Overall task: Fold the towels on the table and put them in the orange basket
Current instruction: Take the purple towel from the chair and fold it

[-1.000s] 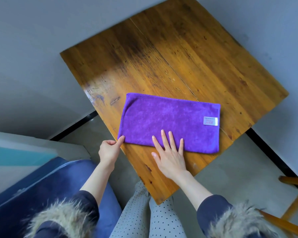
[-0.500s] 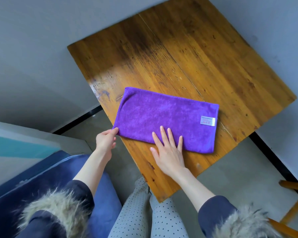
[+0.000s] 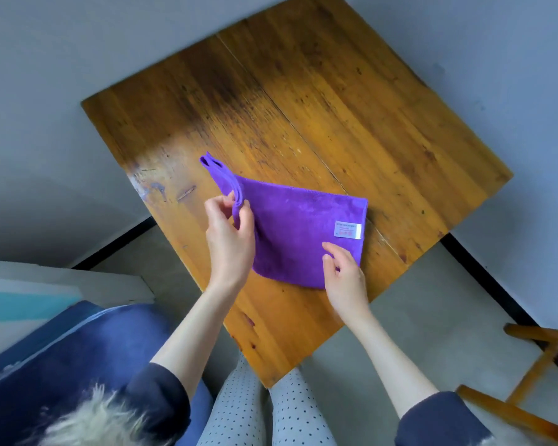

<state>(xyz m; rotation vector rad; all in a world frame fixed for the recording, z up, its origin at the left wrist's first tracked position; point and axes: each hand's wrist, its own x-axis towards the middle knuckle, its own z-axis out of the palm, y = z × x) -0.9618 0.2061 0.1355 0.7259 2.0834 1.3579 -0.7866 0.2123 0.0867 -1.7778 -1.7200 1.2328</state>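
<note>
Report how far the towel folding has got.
Done: the purple towel already lies doubled into a strip on the wooden table. In hand: the left hand pinches its left end, lifted for another fold; the right hand touches its near edge. Left: finishing the fold and basketing; no orange basket is in view.

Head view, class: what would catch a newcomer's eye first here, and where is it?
The bright purple towel stands out, lying near the front edge of the worn wooden table. The left hand pinches its left end and lifts it off the wood, while the right hand rests on its near edge, below the white label.
</note>
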